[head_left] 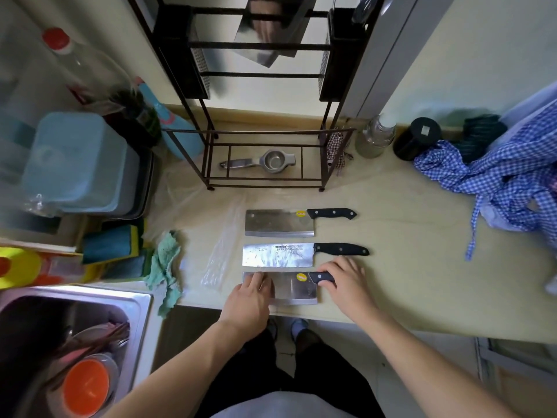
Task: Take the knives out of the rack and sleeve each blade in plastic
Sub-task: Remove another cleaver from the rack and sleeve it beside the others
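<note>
Laying out third cleaver (297, 289) at counter's near edge, parallel to two knives (278, 223) (278, 255) beyond | right hand (346, 282) clasping its black handle, left hand (250, 300) flat on blade end | rack (265, 116) behind, one blade seemingly still hanging | plastic sleeves (221, 254) just left, unused | sleeving not yet begun

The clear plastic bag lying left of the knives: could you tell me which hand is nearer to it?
Left. The left hand rests on the nearest cleaver's blade, just right of the plastic bag; the right hand holds the handle, farther right.
</note>
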